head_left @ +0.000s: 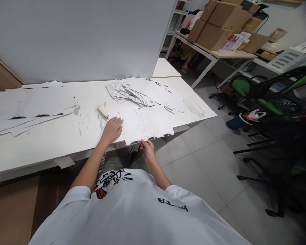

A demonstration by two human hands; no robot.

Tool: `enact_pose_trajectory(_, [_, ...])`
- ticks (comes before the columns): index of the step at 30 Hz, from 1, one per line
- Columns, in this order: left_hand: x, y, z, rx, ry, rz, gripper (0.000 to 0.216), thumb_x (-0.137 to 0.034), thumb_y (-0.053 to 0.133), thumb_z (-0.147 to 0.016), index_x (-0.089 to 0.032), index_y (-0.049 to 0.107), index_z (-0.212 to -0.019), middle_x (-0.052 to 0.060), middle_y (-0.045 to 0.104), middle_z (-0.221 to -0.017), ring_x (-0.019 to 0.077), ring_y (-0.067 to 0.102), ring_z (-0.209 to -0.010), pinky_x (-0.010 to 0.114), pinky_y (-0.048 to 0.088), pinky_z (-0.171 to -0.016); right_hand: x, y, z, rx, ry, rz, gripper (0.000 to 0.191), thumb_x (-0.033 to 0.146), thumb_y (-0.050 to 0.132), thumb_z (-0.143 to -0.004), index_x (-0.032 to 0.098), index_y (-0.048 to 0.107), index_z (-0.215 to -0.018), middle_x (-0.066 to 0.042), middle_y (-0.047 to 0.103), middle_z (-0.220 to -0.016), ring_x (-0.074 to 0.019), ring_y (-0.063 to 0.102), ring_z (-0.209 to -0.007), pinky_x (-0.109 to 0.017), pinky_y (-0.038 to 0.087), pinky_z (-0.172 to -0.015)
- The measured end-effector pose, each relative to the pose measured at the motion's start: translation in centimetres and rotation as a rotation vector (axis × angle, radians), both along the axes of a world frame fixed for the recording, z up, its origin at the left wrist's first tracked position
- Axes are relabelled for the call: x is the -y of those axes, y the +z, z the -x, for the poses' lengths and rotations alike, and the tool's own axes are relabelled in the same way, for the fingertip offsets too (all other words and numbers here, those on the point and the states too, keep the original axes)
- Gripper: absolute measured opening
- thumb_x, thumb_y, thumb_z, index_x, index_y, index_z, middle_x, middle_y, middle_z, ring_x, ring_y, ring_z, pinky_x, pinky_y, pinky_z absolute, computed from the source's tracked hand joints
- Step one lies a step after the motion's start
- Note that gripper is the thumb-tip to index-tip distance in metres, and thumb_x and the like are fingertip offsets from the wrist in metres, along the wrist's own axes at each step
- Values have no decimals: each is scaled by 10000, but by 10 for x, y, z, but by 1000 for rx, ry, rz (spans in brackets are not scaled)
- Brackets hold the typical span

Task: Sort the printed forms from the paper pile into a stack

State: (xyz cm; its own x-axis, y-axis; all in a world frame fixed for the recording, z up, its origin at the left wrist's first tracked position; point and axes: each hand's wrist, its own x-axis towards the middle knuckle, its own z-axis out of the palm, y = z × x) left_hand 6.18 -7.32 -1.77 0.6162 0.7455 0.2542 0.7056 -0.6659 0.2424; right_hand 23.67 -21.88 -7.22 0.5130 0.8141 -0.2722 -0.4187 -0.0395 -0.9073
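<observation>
A white sheet of paper [150,123] with faint print and black smudges along its near edge lies partly over the front of the white table [89,136]. My right hand [148,151] pinches that near edge between thumb and fingers. Flat on the tabletop, fingers stretched out, my left hand [112,130] rests beside the sheet's left edge. Just beyond it sits a small cream object that looks like a stapler [102,112]. A loose pile of papers [130,93] is fanned out behind the sheet.
Overlapping large sheets [33,103] cover the table's left part. A grey panel [86,37] rises behind. At right are cardboard boxes [214,35] on another table, green office chairs [241,86] and a blue bin [236,122]. An open carton [12,211] stands below left.
</observation>
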Motion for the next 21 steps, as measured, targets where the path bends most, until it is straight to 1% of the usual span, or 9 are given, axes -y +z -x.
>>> enact_pose_trajectory(2, [0, 0, 0, 8, 1, 4, 451, -281, 386, -939, -183, 613, -1316, 95, 570, -1431, 295, 434, -1378, 473, 346, -1158, 1, 0, -1, 26, 13, 8, 379, 466, 767, -638, 215, 485, -598, 68, 505, -529, -84, 463, -488, -230, 370, -518])
enact_pose_trajectory(5, [0, -1, -1, 12, -3, -11, 438, -276, 386, -937, -160, 637, -1276, 112, 578, -1419, 298, 461, -1352, 469, 357, -1148, 2, 2, -1, 45, 22, 16, 360, 460, 749, -656, 215, 492, -603, 63, 516, -550, -85, 466, -496, -234, 375, -528])
enact_pose_trajectory(9, [-1, -2, -2, 20, -5, -14, 414, -275, 403, -930, -160, 651, -1240, 115, 584, -1411, 298, 483, -1332, 471, 364, -1141, 3, 5, 0, 53, 28, 9, 363, 491, 716, -689, 212, 498, -608, 55, 528, -571, -81, 453, -496, -232, 366, -516])
enact_pose_trajectory(14, [-3, -5, -1, 53, -10, -13, 396, -276, 426, -915, -155, 657, -1213, 124, 587, -1405, 305, 489, -1325, 482, 356, -1150, 6, 6, 1, 53, 14, -8, 392, 497, 746, -684, 208, 495, -600, 58, 530, -564, -74, 457, -490, -219, 371, -503])
enact_pose_trajectory(16, [-5, -7, -1, 66, -22, -22, 392, -273, 426, -912, -140, 659, -1198, 139, 593, -1392, 308, 498, -1315, 482, 361, -1148, 6, 7, 1, 2, 32, -32, 398, 506, 766, -678, 207, 510, -619, 49, 562, -578, -77, 486, -490, -218, 401, -506])
enact_pose_trajectory(18, [-7, -8, -2, 86, -36, -27, 378, -262, 428, -906, -141, 663, -1176, 148, 601, -1375, 305, 509, -1306, 480, 368, -1146, 3, 8, 1, -101, 86, -48, 418, 532, 783, -662, 212, 515, -640, 36, 595, -579, -101, 543, -493, -233, 452, -517])
enact_pose_trajectory(21, [-7, -10, -3, 127, -56, -42, 340, -233, 436, -888, -146, 673, -1116, 157, 624, -1332, 301, 532, -1281, 479, 386, -1131, -6, 10, 0, -200, 172, -30, 430, 525, 820, -620, 215, 523, -620, 25, 586, -500, -149, 609, -494, -265, 514, -540])
